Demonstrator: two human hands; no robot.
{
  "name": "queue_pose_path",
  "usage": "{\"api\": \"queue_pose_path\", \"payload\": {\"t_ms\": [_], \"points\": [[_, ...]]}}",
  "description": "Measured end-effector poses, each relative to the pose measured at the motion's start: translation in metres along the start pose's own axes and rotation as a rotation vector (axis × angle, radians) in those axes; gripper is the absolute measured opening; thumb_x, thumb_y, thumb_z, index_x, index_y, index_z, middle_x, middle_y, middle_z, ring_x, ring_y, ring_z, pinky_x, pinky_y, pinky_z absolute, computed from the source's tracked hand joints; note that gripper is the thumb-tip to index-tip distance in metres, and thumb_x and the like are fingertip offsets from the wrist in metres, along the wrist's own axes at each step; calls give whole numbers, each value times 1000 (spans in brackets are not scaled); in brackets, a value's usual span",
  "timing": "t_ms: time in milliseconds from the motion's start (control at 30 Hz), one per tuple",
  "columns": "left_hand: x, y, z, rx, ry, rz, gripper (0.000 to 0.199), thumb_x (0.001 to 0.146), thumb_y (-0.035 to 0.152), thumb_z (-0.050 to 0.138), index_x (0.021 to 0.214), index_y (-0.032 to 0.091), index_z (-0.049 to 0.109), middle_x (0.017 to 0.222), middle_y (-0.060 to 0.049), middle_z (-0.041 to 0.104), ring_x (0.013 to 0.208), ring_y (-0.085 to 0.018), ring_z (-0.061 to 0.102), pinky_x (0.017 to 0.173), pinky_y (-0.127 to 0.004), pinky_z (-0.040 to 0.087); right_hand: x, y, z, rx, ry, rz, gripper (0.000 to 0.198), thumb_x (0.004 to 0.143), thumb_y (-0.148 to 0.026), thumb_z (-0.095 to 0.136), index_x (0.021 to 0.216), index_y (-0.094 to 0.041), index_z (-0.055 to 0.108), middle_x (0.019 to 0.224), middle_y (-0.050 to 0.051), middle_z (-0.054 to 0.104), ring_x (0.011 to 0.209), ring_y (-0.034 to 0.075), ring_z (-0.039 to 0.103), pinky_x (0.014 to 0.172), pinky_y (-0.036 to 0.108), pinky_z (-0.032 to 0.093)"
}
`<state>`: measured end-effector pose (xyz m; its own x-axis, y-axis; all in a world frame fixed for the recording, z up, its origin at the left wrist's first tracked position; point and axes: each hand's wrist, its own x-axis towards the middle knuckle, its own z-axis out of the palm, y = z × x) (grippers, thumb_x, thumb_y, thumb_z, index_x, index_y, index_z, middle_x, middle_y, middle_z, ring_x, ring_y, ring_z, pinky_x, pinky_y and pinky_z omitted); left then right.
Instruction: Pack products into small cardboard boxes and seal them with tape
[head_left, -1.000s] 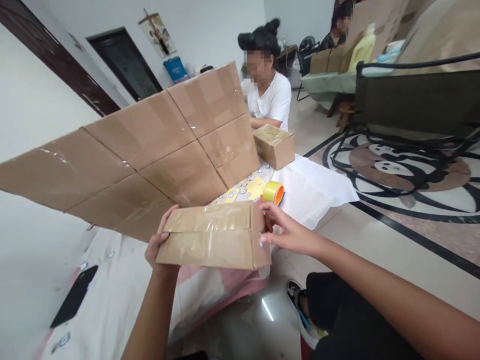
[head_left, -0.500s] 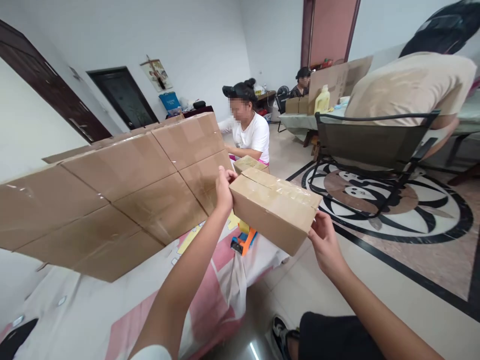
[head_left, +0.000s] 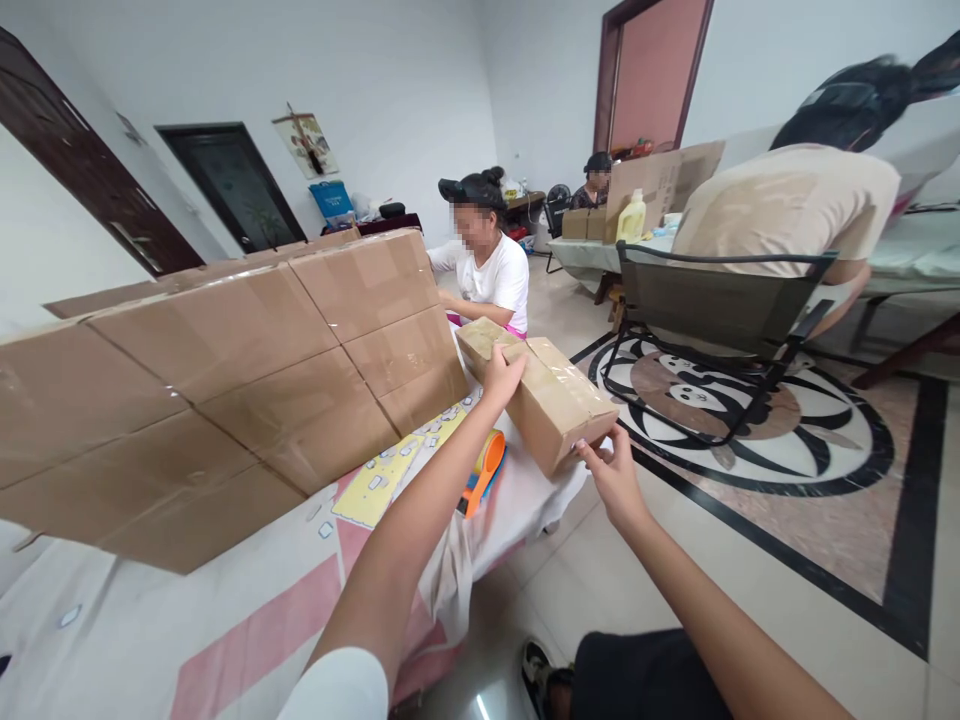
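Note:
A taped cardboard box sits between my two hands at the right edge of the cloth-covered table. My left hand grips its far left end, fingers over the top. At the near right end, my right hand holds the lower corner with thumb and fingers. Directly behind is a second cardboard box, partly covered by my left hand. An orange and blue tape dispenser lies on the cloth beside my left forearm. The held box's underside is hidden, so whether it touches the table cannot be told.
A wall of stacked cardboard boxes fills the table's left side. Behind it sits a person in a white shirt. To the right, another person bends over a chair. A yellow bottle stands on the far table.
The held box has moved left and turned, its far end now close to the second box. My left hand has shifted onto the top edge. The view has swung slightly.

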<state>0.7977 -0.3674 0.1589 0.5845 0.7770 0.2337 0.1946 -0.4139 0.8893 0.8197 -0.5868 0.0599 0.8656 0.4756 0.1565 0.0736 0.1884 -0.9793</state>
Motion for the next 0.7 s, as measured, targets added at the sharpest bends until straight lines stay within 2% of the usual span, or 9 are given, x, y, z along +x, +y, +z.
{"api": "queue_pose_path", "payload": {"t_ms": [133, 233, 367, 467, 600, 700], "points": [[-4, -20, 4, 134, -59, -95, 61, 93, 44, 55, 141, 11, 38, 138, -25, 59, 131, -35, 55, 106, -43, 40, 12, 14, -11, -130, -23, -20, 68, 73, -55, 74, 127, -24, 47, 120, 6, 58, 78, 17, 55, 72, 35, 50], [-9, -24, -2, 193, -75, -101, 68, 96, 45, 49, 149, 9, 28, 143, -29, 53, 136, -36, 51, 109, -45, 37, 19, 21, -10, -207, -10, -56, 72, 73, -55, 73, 132, -23, 46, 125, 8, 57, 77, 16, 54, 74, 36, 50], [-19, -23, -10, 213, -112, -73, 69, 94, 47, 53, 148, 9, 33, 149, -29, 47, 139, -37, 47, 112, -46, 35, 29, 30, 4, -204, -7, -87, 77, 73, -57, 71, 135, -20, 44, 134, 13, 52, 84, 18, 56, 78, 38, 50], [-33, -30, -20, 181, -142, -44, 67, 92, 51, 56, 146, 15, 39, 146, -24, 53, 137, -36, 50, 111, -47, 37, 42, 37, 16, -191, -28, -120, 78, 74, -57, 70, 136, -20, 43, 134, 14, 53, 98, 23, 58, 84, 40, 50], [-61, -50, -51, 92, -114, 4, 59, 91, 53, 57, 140, 21, 48, 144, -19, 57, 132, -32, 56, 110, -45, 40, 60, 45, 31, -157, -65, -113, 79, 75, -59, 70, 137, -20, 42, 135, 15, 54, 107, 25, 58, 90, 42, 50], [-92, -69, -95, 15, -48, 39, 50, 92, 50, 57, 134, 24, 52, 144, -15, 57, 132, -26, 56, 109, -40, 43, 68, 46, 44, -135, -68, -149, 75, 77, -59, 68, 136, -20, 43, 135, 15, 55, 113, 26, 58, 95, 42, 50]]}}
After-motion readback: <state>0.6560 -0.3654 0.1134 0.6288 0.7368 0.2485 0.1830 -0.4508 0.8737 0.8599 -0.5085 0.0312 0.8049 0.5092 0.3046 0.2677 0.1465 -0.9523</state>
